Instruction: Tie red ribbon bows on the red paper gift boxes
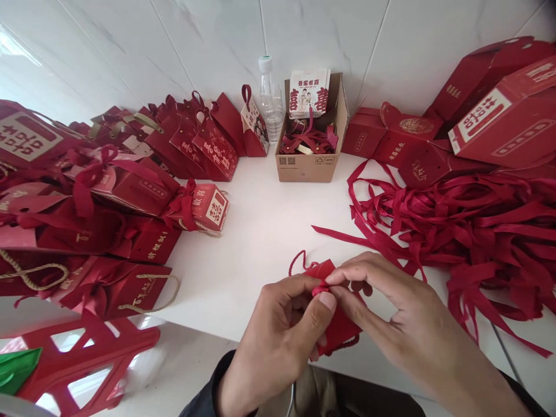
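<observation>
A small red gift box (341, 325) with twisted red cord handles (297, 260) is at the table's near edge, partly hidden by my hands. On top of it is a bunched red ribbon (320, 289). My left hand (282, 333) is closed, its thumb and index finger pinching the ribbon from the left. From the right, my right hand (403, 315) pinches the same ribbon between thumb and fingertips. Whether the ribbon forms a full knot or bow cannot be made out.
Loose red ribbons (434, 226) are heaped at right, before folded red boxes (499, 121). Finished boxes with bows (125, 185) crowd the left. A cardboard box (306, 168) and a plastic bottle (271, 104) stand by the wall. Below left is a red plastic stool (139, 341).
</observation>
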### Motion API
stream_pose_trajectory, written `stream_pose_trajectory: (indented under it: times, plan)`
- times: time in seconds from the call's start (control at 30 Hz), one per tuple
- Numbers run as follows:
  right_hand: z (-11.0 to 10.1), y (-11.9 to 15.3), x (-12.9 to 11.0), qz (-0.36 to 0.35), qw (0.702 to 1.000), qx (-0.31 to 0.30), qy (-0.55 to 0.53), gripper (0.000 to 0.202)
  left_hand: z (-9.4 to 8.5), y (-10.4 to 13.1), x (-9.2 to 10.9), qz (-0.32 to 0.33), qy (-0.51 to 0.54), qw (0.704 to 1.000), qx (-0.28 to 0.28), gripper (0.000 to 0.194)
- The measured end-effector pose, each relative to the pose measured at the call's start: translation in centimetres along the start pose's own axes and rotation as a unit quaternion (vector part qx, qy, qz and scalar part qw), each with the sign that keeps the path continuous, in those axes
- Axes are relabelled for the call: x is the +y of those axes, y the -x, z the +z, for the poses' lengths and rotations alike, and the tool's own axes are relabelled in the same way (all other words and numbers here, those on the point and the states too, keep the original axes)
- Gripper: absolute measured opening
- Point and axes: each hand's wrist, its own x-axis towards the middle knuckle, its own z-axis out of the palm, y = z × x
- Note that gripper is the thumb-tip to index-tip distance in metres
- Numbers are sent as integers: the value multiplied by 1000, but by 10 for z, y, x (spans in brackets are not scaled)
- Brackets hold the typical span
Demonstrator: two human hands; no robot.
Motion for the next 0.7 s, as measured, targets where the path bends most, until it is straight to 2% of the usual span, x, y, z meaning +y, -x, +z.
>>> stream_pose_trajectory:
  times: [0.27, 0.37, 0.53, 0.7]
  plan:
    - [-2, 2, 0, 15, 1000, 1, 27, 8, 0, -4, 0, -4, 16, 1000, 21, 51]
    - [0, 6, 4, 33, 999, 10, 32, 18, 0, -4, 0, -1, 30, 999, 21, 49]
    - [0, 7, 8, 14, 999, -18, 46, 10, -1, -2, -1, 0, 40, 998, 39, 52]
    - [-1, 2, 4, 19, 999, -18, 26, 14, -2, 2, 1, 11, 47, 998, 43, 42]
